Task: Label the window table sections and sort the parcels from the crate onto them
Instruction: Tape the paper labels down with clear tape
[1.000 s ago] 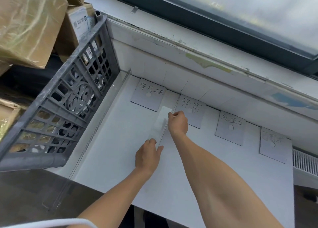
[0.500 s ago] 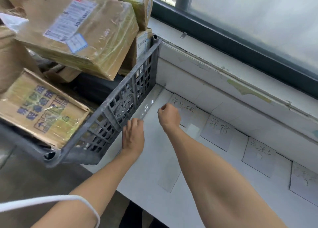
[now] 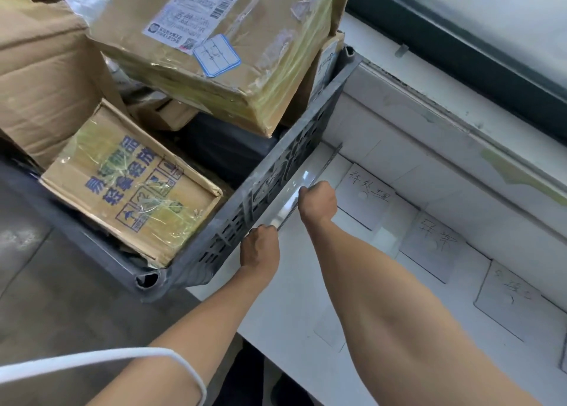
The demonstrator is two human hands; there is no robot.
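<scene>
At the left edge of the white worktop [image 3: 291, 298], one clear strip [image 3: 300, 178] is held by two hands. Its near end is pinched by the curled fingers of the left hand [image 3: 260, 249]; further along, it is gripped by the closed right hand [image 3: 317, 201]. Just beside the strip, one grey crate [image 3: 233, 221] is seen, piled with at least three taped cardboard parcels [image 3: 214, 53]. Three handwritten label cards [image 3: 365, 201] are laid along the far edge.

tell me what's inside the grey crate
The grey crate holds stacked parcels: a large taped box with a shipping label on top, and a smaller box with blue print near the front corner. Between them lies something dark. Whatever is under the pile is covered.
</scene>
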